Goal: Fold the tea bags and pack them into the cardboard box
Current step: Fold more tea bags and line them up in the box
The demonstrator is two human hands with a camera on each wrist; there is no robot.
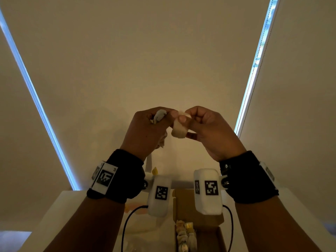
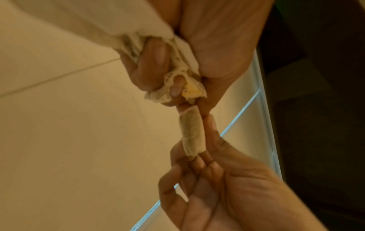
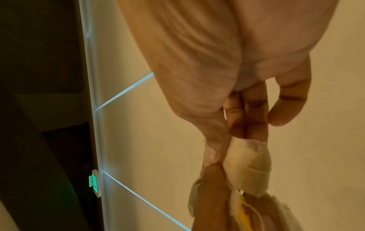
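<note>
Two hands raised, right hand (image 1: 209, 128) pinching one tea bag (image 1: 179, 130), left hand (image 1: 145, 130) clutching a crumpled bunch (image 2: 173, 73).

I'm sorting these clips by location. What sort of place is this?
Probably an office or other commercial building, not a home: a lit green exit sign hangs on the wall, tall roller blinds cover the windows, and the cardboard box sits on a plain white table.

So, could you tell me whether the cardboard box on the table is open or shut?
Open. The cardboard box shows its bare inside, and a row of folded tea bags lies along its left wall.
</note>
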